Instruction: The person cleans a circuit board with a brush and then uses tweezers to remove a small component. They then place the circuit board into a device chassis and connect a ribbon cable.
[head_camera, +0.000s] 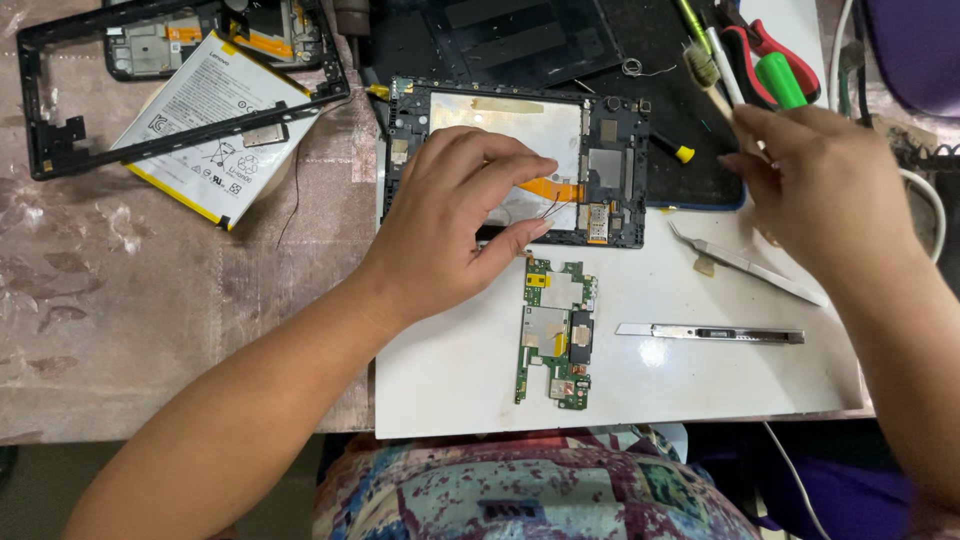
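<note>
An opened tablet shell (515, 165) is laid on the white surface (650, 380); a silver plate, orange flex cable (555, 188) and small boards are seated inside it. The left hand (455, 225) is arched over the shell, fingers curled narrow, thumb and forefinger pinched at the cable at 3 o'clock of the palm. A green circuit board (553, 335) is lying at 6 o'clock of the shell. The right hand (820, 190) is raised at 3 o'clock, fingers loosely bent; whether anything is held cannot be told. Tweezers (745, 263) and a utility knife (710, 333) are seen below it.
</note>
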